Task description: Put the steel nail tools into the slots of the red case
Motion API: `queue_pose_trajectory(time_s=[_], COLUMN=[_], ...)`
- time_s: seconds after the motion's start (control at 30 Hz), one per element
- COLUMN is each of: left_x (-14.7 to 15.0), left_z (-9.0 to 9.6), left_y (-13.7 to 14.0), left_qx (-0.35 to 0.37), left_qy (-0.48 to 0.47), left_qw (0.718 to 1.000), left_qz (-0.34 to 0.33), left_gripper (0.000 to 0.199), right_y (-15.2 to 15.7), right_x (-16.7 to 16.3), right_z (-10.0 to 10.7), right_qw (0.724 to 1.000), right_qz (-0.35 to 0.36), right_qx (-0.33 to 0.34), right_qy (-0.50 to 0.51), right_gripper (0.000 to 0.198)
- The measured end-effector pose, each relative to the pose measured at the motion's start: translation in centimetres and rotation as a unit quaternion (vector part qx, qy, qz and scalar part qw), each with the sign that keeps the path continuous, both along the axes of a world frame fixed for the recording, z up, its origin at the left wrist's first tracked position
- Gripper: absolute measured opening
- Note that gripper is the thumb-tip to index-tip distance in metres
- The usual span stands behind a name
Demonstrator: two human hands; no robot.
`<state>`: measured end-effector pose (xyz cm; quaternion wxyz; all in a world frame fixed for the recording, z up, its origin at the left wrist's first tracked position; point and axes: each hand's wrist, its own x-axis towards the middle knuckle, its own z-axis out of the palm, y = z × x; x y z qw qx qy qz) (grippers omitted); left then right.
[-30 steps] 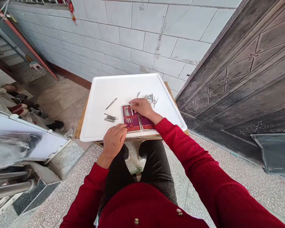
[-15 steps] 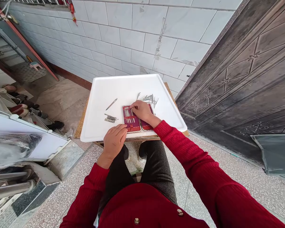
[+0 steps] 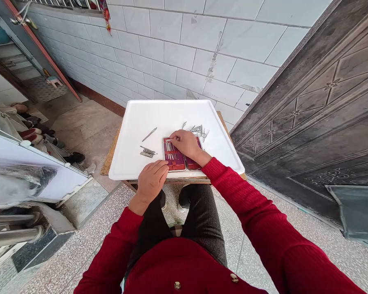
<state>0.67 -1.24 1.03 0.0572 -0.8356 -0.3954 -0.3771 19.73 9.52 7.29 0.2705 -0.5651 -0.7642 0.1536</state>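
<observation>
An open manicure case [image 3: 175,168] with a dark red lining lies near the front edge of the white tray [image 3: 118,167]. Several slim metal tools [image 3: 171,152] stand side by side under a strap in its left half. My left hand [image 3: 152,178] has its fingers together on the case's front left corner, gripping it. Over the case's upper middle, my right hand [image 3: 188,145] pinches with thumb and forefinger at the tops of the tools; what is between them is too small to make out. The palm hides part of the right half.
Left of the case lie nail clippers [image 3: 147,152] and a single slim metal tool [image 3: 149,134]. Small scissors [image 3: 204,134] and other metal tools are behind my right hand. A wooden table [image 3: 114,145] supports the tray, between a tiled wall [image 3: 171,53] and a dark door [image 3: 313,106].
My right hand stays over the case, its fingers shifting slightly at the tool tops. My left hand keeps to the case's corner. The whole view has shifted slightly with my head.
</observation>
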Motion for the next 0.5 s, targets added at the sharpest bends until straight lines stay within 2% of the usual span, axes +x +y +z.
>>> queue_pose_trajectory(time_s=[0.1,0.23,0.5], left_x=[0.0,0.0,-0.1], left_z=[-0.1,-0.4,-0.6], left_y=[0.0,0.0,-0.1], left_qx=[0.005,0.008,-0.006], left_qy=[-0.003,-0.002,-0.003], left_qw=[1.0,1.0,1.0], left_qz=[0.002,0.007,-0.001], left_gripper=[0.021,0.021,0.024], right_y=[-0.3,0.2,1.3], right_x=[-2.3,-6.4,-11.8], right_z=[1.7,3.2,4.2], right_qw=[0.996,0.977,0.939], right_qz=[0.055,0.108,0.119], right_qx=[-0.021,-0.061,-0.082], right_qy=[-0.068,-0.173,-0.313], right_gripper=[0.021,0.019,0.033])
